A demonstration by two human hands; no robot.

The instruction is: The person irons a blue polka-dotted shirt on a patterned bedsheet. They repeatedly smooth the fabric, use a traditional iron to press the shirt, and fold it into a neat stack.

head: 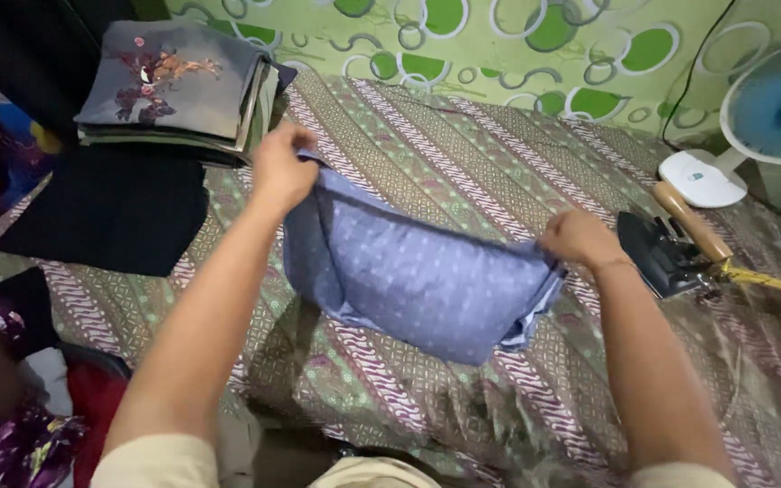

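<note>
**Folded blue cloth stretched between two hands above the batik-covered surface**

The blue-violet cloth (pixel 418 276) hangs between the two hands, its long axis running from upper left to lower right across the view; the left hand (pixel 280 167) holds the far, higher corner, and the right hand (pixel 578 239) holds the nearer, lower corner, so the cloth lies between the grips and sags below the line joining them; neither hand is nearer than the other, since each already has its own end.

Each grip is narrow and closed on cloth: the left pinches a bunched corner from above, the right clamps the top edge with the fingers curled under; the fingertips themselves are mostly hidden by fabric.

The cloth looks thin and soft, folded into several layers, with a small pale dotted print and a lighter underside showing at the lower right edge; its bottom fold seems to touch or nearly touch the striped batik cover (pixel 463 145) beneath.

Near the right hand stands a dark iron (pixel 666 253) with a wooden handle; beyond the left hand lies a stack of folded clothes (pixel 174 86), with a black garment (pixel 110 212) beside it; a small fan (pixel 770 113) stands at the far right.
</note>
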